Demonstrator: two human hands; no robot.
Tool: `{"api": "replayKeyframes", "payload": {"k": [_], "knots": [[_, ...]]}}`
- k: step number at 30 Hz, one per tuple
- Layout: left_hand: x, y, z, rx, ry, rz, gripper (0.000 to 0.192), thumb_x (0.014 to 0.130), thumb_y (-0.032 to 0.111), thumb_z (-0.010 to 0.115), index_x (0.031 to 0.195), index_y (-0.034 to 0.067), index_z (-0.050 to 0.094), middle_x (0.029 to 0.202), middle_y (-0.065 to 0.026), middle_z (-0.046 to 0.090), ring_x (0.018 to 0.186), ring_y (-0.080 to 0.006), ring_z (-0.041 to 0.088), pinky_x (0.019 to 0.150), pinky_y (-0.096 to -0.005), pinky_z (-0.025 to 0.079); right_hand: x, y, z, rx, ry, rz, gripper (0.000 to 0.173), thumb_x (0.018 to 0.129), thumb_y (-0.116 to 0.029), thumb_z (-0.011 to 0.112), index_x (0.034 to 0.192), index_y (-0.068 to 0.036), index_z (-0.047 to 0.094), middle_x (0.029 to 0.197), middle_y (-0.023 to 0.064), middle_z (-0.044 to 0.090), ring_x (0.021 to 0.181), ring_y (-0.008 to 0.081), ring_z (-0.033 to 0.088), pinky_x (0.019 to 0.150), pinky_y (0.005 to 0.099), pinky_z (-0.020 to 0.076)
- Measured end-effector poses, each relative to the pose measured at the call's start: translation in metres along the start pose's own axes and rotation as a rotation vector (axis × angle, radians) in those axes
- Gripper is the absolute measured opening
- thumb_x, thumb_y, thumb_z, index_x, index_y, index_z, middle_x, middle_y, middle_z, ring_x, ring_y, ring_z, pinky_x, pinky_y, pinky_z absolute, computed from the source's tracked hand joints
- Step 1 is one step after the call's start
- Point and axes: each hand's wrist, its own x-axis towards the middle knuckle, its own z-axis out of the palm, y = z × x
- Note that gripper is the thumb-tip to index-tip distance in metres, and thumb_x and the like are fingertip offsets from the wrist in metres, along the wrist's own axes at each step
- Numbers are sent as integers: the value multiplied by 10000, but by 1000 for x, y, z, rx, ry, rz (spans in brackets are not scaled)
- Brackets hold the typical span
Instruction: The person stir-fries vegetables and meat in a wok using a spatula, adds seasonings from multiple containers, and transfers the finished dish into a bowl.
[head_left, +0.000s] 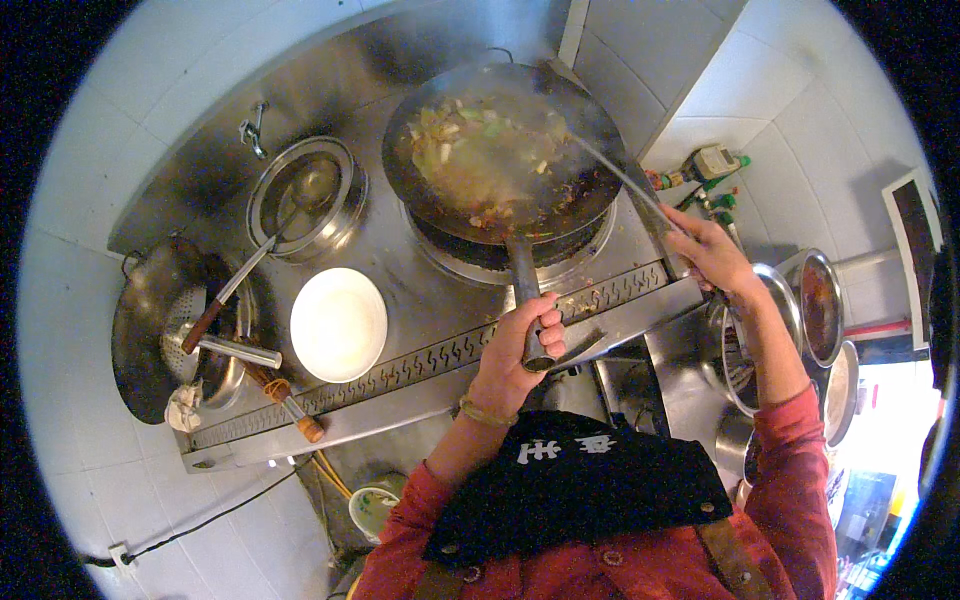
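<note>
My left hand (525, 337) is closed around the handle of a dark metal wok (592, 184), which sits tilted on a round burner. Chopped food with green and pale pieces (480, 150) lies in the wok under steam. My right hand (709, 251) grips the long metal shaft of a cooking utensil (626, 180); its head is hidden in the steam and food. Left of the wok, a white bowl (339, 325) stands on the steel stove top. Behind that bowl, a ladle (232, 289) rests in a metal pot of liquid (259, 195).
At the far left are another wok (142, 322), a perforated strainer (180, 352) and a brush with a bound handle (277, 390). A slotted drain channel (442, 352) runs along the stove's front. Metal containers (821, 307) stand at the right. A tap (255, 131) projects from the backsplash.
</note>
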Motion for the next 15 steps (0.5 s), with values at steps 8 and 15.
{"api": "replayKeyframes", "payload": {"k": [8,15], "knots": [[-1,-3,-7,-11,-52,28,173,902,115,568,1032,17,510,759,26,412,618,-58,384,520,-202,316,43,5,63,917,-180,372,511,966,-251,517,1443,-243,336,643,-51,407,449,19,314,353,168,231],[6,-3,-11,0,-16,8,166,877,141,611,980,81,495,711,30,452,566,-71,413,483,-219,337,-18,-6,29,212,-258,157,479,950,-232,542,1412,-203,422,660,-27,450,444,48,351,377,174,287]]}}
